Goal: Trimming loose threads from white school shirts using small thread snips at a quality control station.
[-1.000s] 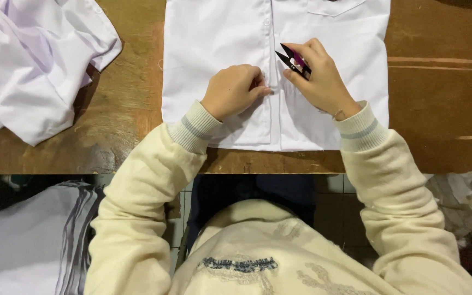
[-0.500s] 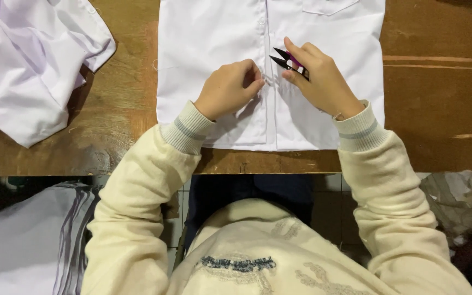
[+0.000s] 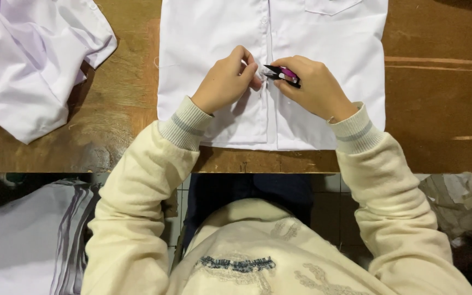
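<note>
Bottom of frame is just our cream sleeves, cuffs coming up over the edge of the wooden table (image 3: 438,82). Above them, both hands meet at centre frame on the white shirt (image 3: 208,33), which lies flat and buttoned, filling the upper middle.

Step in hand looks like thread trimming at the placket. To do it well, we'd say: keep the cloth pinched taut right beside the cut, keep the blade tips parallel to the fabric, and nip only the loose thread, not the stitching or a button.

Left hand (image 3: 226,82): fingers curled narrow, thumb and forefinger pinching shirt fabric just left of the placket (image 3: 269,117). We can't tell if a thread is between them, too small.

Right hand (image 3: 315,87): closed around small thread snips (image 3: 281,75), pink handle, dark blades. Blade tips point left toward the left fingertips, just beside them, right over the placket line. Whether the blades are apart or closed we can't tell.

Shirt runs under both hands, its hem near the table's near edge, its chest pocket (image 3: 331,5) at the upper right of centre.

Further out, upper left: a second crumpled white garment (image 3: 28,60), well apart from the hands.
</note>
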